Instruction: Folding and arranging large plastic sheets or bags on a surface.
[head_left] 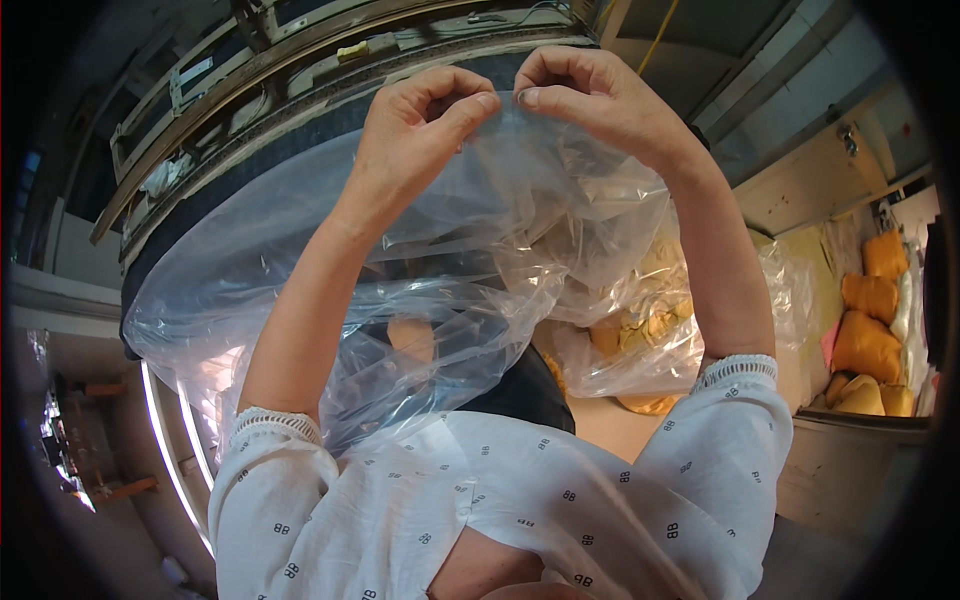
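Both my arms reach forward over a large clear plastic sheet or bag (440, 240), which hangs down toward my body in shiny folds. My left hand (425, 115) pinches its far edge between thumb and curled fingers. Close beside it, my right hand (580, 95) grips the same edge the same way, with a small gap between the two hands. Under the plastic on the left lies a dark surface (165, 245). Whether the plastic is a single layer or a bag, I cannot tell.
Beyond the dark surface runs a long frame of rails (200, 130), with a small yellow object (352, 51) on it. Yellow-orange bundles (650, 320) show behind plastic at the right. More orange bundles (870, 340) are stacked farther right, near a pale panel (815, 180).
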